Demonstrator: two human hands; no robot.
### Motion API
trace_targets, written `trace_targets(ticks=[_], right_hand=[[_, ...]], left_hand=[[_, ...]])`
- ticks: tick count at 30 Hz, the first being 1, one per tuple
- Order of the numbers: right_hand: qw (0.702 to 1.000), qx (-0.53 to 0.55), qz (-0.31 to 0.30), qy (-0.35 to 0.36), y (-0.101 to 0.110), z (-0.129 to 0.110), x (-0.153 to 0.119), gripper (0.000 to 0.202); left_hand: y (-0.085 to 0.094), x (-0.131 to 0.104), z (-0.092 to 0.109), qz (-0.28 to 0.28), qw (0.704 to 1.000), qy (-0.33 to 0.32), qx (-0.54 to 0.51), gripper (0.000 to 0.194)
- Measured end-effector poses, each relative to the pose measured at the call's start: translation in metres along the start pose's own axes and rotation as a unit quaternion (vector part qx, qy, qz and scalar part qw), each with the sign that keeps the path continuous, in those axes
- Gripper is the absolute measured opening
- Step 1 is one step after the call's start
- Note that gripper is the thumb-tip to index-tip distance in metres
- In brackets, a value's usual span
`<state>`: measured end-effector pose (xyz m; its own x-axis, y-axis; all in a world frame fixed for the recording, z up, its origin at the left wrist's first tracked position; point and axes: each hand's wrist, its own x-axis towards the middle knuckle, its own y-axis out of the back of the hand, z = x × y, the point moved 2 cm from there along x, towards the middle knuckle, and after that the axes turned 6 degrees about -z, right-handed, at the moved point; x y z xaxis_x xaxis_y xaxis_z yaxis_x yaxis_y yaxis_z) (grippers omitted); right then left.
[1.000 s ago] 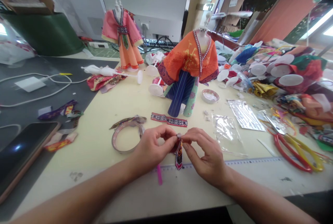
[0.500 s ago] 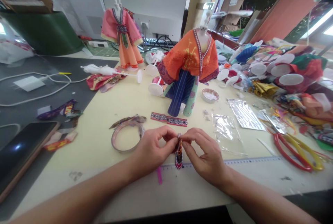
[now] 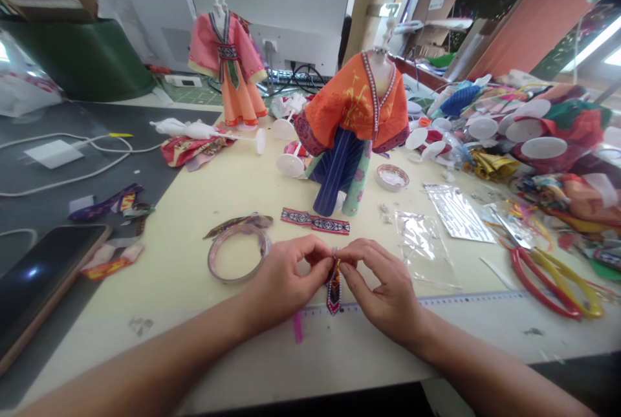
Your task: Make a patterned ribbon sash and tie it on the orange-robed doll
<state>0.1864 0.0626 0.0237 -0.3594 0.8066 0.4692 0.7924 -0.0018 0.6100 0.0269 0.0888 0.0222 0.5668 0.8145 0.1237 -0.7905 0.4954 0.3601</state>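
Between my two hands hangs a small patterned ribbon piece with a white beaded edge and a pointed lower end, above the ruler. My left hand pinches its upper left side between thumb and forefinger. From the other side, my right hand pinches the top of the same piece. The fingertips partly hide its upper part. Just beyond the hands lies a patterned trim strip. A roll of clear tape is left of my left hand, and a pink strip lies below it.
Behind the hands stands a form in an orange robe; a pink-robed one is farther back left. Red and yellow scissors, plastic bags and a fabric heap are at right. A phone lies left.
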Motion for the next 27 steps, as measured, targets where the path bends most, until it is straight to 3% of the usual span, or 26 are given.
trace_targets(ticks=[27], right_hand=[[1.0,-0.002,-0.004,0.0,0.0008,-0.001,0.0005,0.013]], left_hand=[[-0.0032,-0.0019,-0.0007,-0.01,0.998,-0.028,0.057,0.013]])
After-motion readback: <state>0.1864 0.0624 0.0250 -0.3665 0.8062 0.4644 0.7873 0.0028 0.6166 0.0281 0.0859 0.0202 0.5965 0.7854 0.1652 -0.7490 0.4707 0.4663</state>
